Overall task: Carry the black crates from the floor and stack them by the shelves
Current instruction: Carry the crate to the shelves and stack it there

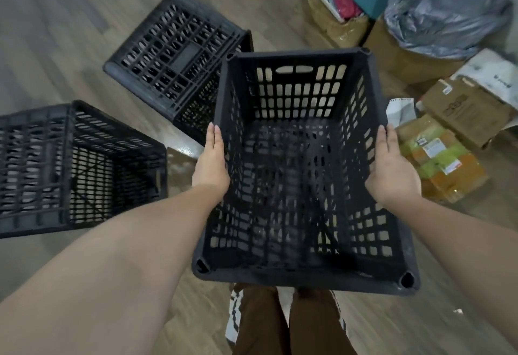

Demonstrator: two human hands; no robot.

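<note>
Between the two hands hangs an open-topped black crate (302, 164), its walls and floor a lattice of rectangular slots, a handle cut-out in the far wall and round sockets at its near corners. The left hand (211, 164) lies flat against the crate's left rim, fingers straight and together; the right hand (392, 169) presses the right rim likewise (palms clamp it, not a curled grip). Left of the left hand, a second crate (70, 166) lies on its side on the wood floor (56, 18); beyond that hand's fingertips a third crate (173, 57) sits upside down.
</note>
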